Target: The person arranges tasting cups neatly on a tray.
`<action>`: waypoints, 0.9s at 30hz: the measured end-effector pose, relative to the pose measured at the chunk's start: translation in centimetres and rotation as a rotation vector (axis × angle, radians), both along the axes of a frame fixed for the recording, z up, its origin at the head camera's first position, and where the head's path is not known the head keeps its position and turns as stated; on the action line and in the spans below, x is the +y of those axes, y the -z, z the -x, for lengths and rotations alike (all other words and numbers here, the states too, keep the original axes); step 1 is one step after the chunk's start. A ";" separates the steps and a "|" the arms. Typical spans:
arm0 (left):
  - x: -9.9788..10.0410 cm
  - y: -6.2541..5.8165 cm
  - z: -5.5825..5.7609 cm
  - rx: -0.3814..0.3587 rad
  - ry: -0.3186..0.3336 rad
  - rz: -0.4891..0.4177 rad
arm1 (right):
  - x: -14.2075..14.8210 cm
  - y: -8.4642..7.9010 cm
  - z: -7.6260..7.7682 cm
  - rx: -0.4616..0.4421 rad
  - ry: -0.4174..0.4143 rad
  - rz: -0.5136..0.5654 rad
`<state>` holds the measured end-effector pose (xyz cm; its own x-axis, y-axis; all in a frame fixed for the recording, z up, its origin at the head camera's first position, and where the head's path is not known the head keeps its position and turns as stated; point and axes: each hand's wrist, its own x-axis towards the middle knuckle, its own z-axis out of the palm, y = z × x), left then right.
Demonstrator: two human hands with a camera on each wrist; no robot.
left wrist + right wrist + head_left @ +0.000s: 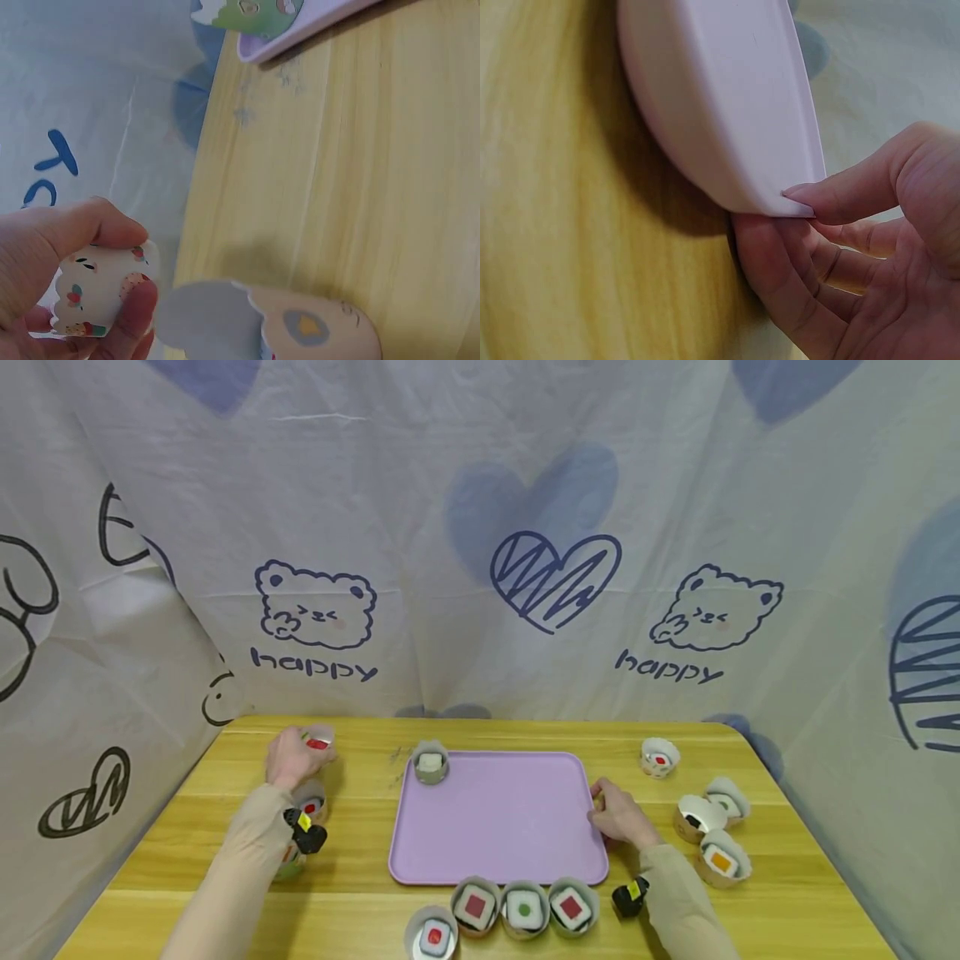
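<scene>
My left hand (288, 762) grips a small paper cupcake cup (105, 289) with printed strawberries, over the table's far left; something red shows inside it in the head view. Just nearer than that hand sits a tan cup (322, 322) with a star print. My right hand (622, 817) pinches the right rim of a lilac tray (495, 818), thumb on top and fingers beneath, as the right wrist view shows. In the tray's far left corner stands a green cup (431, 764) holding a pale block.
Several cups line the tray's near edge, among them one with a green-dotted block (524, 910). More cups stand at the right, including one with an orange-topped block (722, 861). A green cup (288, 866) is partly hidden by my left forearm. A printed curtain (450, 610) hangs behind.
</scene>
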<state>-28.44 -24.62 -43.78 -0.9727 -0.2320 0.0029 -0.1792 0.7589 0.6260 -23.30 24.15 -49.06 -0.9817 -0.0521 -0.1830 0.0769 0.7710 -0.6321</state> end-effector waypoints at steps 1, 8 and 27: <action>0.2 -0.1 0.0 0.004 -0.001 -0.008 | 0.0 -0.1 0.0 0.003 -0.004 -0.002; 1.6 -0.6 0.3 0.095 0.040 -0.014 | -0.1 -0.1 0.0 -0.018 0.010 0.001; 5.5 -2.2 0.0 0.249 0.189 -0.068 | -0.1 -0.1 0.0 -0.012 0.007 -0.001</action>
<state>-28.43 -19.10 -41.54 -0.9699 -0.0553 0.2370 0.1261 0.7188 0.6837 -23.28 24.01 -49.01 -0.9797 -0.0449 -0.1953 0.0903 0.7712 -0.6302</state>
